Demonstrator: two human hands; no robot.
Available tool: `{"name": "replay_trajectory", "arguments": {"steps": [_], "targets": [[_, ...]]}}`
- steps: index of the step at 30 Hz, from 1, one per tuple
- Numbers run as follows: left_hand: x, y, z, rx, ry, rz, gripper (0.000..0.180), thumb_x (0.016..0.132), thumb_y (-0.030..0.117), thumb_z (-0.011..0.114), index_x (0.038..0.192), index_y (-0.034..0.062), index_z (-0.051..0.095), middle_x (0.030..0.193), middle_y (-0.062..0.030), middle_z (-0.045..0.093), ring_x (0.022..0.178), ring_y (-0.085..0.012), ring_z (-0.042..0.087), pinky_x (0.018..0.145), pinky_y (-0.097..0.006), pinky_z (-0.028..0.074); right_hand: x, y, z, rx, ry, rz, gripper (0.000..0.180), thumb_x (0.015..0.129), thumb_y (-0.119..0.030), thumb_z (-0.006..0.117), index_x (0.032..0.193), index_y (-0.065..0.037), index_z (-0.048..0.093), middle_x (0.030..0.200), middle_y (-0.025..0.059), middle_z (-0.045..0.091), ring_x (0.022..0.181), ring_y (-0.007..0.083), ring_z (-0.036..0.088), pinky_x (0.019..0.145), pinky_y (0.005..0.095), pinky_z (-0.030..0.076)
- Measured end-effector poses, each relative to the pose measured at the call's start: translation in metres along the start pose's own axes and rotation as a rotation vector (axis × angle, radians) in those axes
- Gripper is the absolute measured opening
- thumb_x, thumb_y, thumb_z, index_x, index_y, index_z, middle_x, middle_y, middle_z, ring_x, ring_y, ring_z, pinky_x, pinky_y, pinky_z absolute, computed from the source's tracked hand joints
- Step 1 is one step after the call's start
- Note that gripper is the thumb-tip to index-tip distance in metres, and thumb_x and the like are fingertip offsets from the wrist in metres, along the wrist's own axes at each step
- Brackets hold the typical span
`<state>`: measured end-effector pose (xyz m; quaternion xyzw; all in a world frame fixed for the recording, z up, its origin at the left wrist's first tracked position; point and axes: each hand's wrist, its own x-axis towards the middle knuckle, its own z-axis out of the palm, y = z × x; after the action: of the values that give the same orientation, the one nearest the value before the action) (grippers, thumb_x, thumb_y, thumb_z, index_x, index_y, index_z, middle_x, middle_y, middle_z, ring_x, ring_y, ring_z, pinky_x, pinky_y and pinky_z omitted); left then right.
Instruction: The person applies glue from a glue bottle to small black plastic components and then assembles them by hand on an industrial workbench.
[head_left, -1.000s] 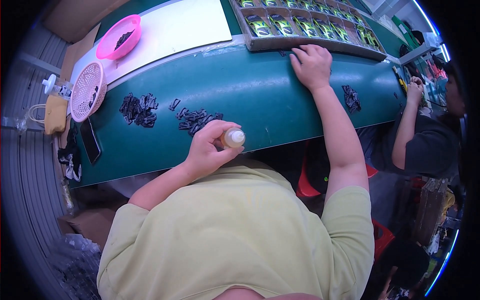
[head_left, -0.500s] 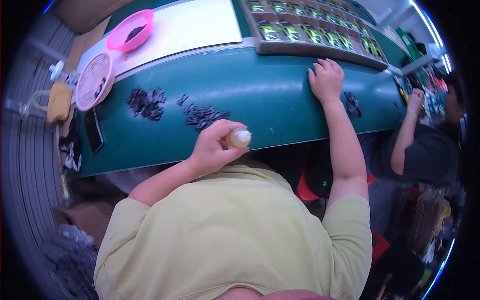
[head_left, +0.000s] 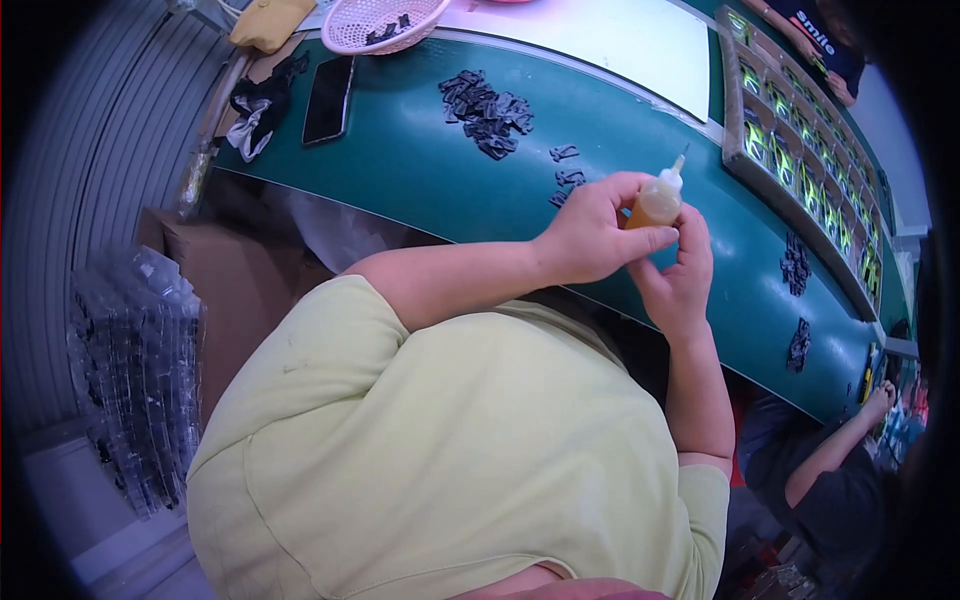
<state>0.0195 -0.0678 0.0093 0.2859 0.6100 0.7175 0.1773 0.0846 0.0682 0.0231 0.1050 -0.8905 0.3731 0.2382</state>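
My left hand (head_left: 600, 232) is wrapped round a small squeeze bottle (head_left: 657, 203) with amber liquid, a white cap and a thin needle tip. The bottle tilts, its tip pointing up and away over the table's near side. Close against it, my right hand (head_left: 682, 275) has its fingers curled beside and behind the bottle; what they hold, if anything, is hidden. Just beyond my left hand lie a few small black pieces (head_left: 568, 178), partly covered by it. Farther left is a larger heap of black pieces (head_left: 487, 112).
Two small black piles (head_left: 795, 263) (head_left: 798, 345) lie right, near a box of packaged items (head_left: 760, 165). Left are a phone (head_left: 328, 100), dark cloth (head_left: 262, 105) and pink basket (head_left: 385, 28). Other people's hands (head_left: 840, 88) (head_left: 878, 402) show at the right.
The view has swung, shifting the table contents. My right hand has left the table beside the box and come to the bottle, uncovering a black pile. The bottle now tilts away, its needle showing.
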Motion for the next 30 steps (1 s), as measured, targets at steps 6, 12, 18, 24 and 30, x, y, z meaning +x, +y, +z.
{"name": "replay_trajectory", "arguments": {"steps": [6, 12, 18, 24, 30], "targets": [[0.004, 0.015, -0.054, 0.352, 0.027, 0.103, 0.049, 0.083, 0.022, 0.070, 0.125, 0.0058, 0.052, 0.109, -0.0104, 0.061, 0.094, -0.0161, 0.061, 0.079, -0.028, 0.051, 0.024, 0.024, 0.012, 0.709, 0.068, 0.402, 0.036, 0.084, -0.009, 0.066, 0.115, 0.000, 0.051, 0.110, 0.0111, 0.061, 0.097, 0.0182, 0.059, 0.084, 0.0298, 0.047], [0.032, -0.005, -0.161, 1.203, 0.199, 0.402, 0.026, 0.078, 0.022, 0.068, 0.101, 0.0101, 0.067, 0.114, -0.0085, 0.062, 0.110, -0.0277, 0.056, 0.095, -0.041, 0.042, 0.045, 0.063, 0.017, 0.777, 0.186, 0.558, 0.033, 0.091, -0.019, 0.059, 0.115, 0.001, 0.050, 0.108, 0.0135, 0.062, 0.088, 0.0183, 0.064, 0.078, 0.0262, 0.049], [0.043, -0.044, -0.174, 1.314, -0.069, 0.423, 0.025, 0.078, 0.025, 0.068, 0.099, 0.0122, 0.067, 0.113, -0.0068, 0.062, 0.116, -0.0270, 0.052, 0.101, -0.051, 0.035, 0.037, 0.090, 0.015, 0.890, 0.242, 0.695, 0.034, 0.091, -0.018, 0.057, 0.118, 0.000, 0.048, 0.109, 0.0156, 0.061, 0.087, 0.0189, 0.064, 0.070, 0.0244, 0.050], [0.071, 0.008, -0.220, 1.142, 0.392, 0.587, 0.020, 0.075, 0.022, 0.067, 0.089, 0.0078, 0.067, 0.092, -0.0116, 0.066, 0.089, -0.0278, 0.062, 0.084, -0.036, 0.047, 0.033, 0.091, 0.009, 0.896, 0.300, 0.674, 0.035, 0.093, -0.019, 0.054, 0.121, 0.000, 0.047, 0.108, 0.0160, 0.060, 0.087, 0.0190, 0.064, 0.067, 0.0240, 0.052], [0.073, 0.047, -0.375, 1.602, 1.037, 0.007, 0.048, 0.070, 0.035, 0.066, 0.111, 0.0089, 0.063, 0.106, -0.0158, 0.059, 0.101, -0.0323, 0.057, 0.090, -0.041, 0.046, 0.039, 0.083, 0.012, 0.932, 0.288, 0.674, 0.034, 0.092, -0.016, 0.055, 0.121, 0.000, 0.047, 0.106, 0.0154, 0.061, 0.082, 0.0175, 0.064, 0.066, 0.0239, 0.050]]}}
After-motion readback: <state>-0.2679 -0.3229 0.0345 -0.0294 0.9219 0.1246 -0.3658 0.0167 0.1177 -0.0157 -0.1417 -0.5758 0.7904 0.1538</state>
